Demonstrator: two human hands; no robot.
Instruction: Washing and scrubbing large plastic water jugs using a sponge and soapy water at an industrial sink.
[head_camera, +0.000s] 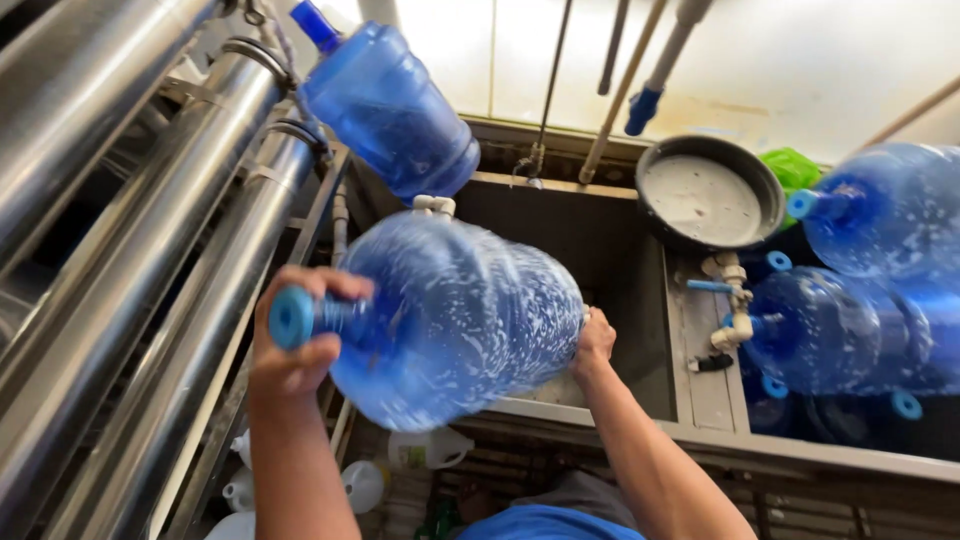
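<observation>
**Large Water Jug Held Sideways Over a Wash Basin**

While the left hand (292, 345) is clenched around the neck of a large blue water jug (460, 320), just behind its blue cap (291, 317), the right hand (594, 343) presses flat against the jug's base at the opposite end. Whether the right fingers curl around the bottom edge cannot be told, as the jug hides them. Both forearms reach up from the lower edge of the view.

The jug lies horizontally between the two hands, cap to the left, its wall flecked with white suds or droplets. It hangs above the near left corner of a grey metal basin (600, 250).

A second blue jug (390, 105) sits tilted above, neck up and to the left, against long steel pipes (150, 230) that run along the left side. At the basin's far right corner rests a round dark pan (705, 195). Further right, beyond a white valve fitting (735, 300), several more blue jugs (870, 270) lie stacked on their sides.
</observation>
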